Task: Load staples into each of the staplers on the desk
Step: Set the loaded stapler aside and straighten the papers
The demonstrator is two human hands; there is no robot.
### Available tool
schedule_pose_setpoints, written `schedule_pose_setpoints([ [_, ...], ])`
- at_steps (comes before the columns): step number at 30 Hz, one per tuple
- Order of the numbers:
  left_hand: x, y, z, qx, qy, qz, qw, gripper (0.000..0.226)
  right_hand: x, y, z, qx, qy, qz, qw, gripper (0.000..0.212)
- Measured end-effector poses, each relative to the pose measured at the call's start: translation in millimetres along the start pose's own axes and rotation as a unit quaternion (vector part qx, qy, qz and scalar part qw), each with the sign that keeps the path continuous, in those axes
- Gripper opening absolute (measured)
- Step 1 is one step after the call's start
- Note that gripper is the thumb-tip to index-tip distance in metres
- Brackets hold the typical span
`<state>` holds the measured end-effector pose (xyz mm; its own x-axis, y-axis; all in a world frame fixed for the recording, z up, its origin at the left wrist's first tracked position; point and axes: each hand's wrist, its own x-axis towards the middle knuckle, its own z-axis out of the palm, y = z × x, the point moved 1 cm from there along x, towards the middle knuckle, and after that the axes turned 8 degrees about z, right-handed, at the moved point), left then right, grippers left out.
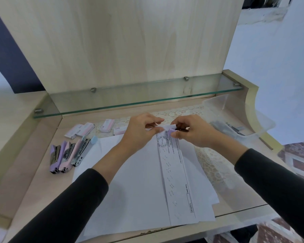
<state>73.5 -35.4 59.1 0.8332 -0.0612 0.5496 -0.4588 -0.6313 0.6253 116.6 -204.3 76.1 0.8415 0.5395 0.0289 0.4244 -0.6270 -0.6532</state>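
One head-worn wide-angle view — looking forward and steeply down, close over the tabletop, facing the upright wood back panel — edges bowed.

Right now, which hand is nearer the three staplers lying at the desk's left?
Left. The left hand is up and to the right of the three staplers, over the paper. The right hand is farther right still, gripping a small lilac stapler.
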Motion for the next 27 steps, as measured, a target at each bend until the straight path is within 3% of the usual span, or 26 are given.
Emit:
schedule_pose_setpoints([
  [8, -1, 0, 3, 0.016, -0.01, -0.02, 1.0, 0.009, -1, -2, 5, -0.023, 0.044, -0.009, 0.999, 0.02],
  [12, 0, -2, 2, 0.019, -0.006, -0.018, 1.0, 0.008, -4, 1, 5, 0.006, 0.018, -0.011, 1.0, 0.014],
  [17, -1, -2, 2, 0.025, -0.009, -0.006, 1.0, 0.009, -7, 8, 7, 0.007, -0.007, -0.002, 1.0, 0.033],
  [27, -1, -1, 4, 0.027, -0.017, -0.003, 0.999, 0.009, -8, 13, 5, 0.024, -0.009, -0.009, 1.0, 0.031],
])
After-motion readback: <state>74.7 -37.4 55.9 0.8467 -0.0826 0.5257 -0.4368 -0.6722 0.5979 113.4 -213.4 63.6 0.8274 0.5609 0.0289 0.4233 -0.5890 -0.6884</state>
